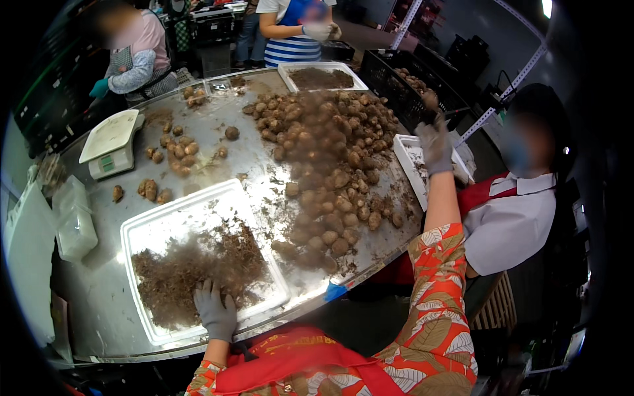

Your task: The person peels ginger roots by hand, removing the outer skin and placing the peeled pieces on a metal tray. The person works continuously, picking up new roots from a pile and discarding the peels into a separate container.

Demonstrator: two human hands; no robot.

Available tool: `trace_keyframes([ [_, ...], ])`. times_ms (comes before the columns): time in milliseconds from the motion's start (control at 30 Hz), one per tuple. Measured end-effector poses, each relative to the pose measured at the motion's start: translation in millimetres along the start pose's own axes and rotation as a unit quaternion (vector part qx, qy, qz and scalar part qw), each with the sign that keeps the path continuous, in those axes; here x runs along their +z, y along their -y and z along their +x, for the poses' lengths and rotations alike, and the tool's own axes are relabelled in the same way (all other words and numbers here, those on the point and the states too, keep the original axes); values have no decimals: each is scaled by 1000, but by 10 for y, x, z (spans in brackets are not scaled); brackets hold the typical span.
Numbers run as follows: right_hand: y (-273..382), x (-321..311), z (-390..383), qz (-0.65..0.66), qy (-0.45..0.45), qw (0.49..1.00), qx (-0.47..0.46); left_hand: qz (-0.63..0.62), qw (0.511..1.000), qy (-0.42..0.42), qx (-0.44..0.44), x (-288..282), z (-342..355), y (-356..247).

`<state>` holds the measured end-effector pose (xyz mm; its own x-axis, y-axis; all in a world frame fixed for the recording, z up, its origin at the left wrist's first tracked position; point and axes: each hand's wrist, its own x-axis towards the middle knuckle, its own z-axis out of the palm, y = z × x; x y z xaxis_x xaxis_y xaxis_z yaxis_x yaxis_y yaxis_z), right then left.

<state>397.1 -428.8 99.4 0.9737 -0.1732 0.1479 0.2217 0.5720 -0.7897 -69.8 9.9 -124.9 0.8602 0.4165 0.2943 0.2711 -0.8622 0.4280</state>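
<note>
My left hand, in a grey glove, lies with fingers spread on loose brown scraps in a white foam tray at the table's near edge. It holds nothing. My right arm stretches far out to the right. The gloved right hand is over a small white foam box, near a black crate. Its fingers look extended, though their tips are dark and blurred. Just beyond them shows a brown tuber; whether they touch is unclear. A big heap of taro-like tubers covers the table's middle right.
A white scale stands at the left, beside scattered tubers. Clear plastic boxes sit at the left edge. Another soil-filled white tray is at the far end. Co-workers stand at the right, far side and far left.
</note>
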Motion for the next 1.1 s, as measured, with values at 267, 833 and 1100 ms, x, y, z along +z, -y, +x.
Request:
trace_keyframes([
  [267,-1684,-234,-1539,-424,141,891,74,-13,1000,-6,-10,-33,31,-42],
  [833,-1725,-169,-2954,-332,145,896,256,16,991,-101,80,-307,51,-216],
  [1100,-1902,76,-2169,-650,196,733,-29,-52,986,-143,68,-644,412,-375],
])
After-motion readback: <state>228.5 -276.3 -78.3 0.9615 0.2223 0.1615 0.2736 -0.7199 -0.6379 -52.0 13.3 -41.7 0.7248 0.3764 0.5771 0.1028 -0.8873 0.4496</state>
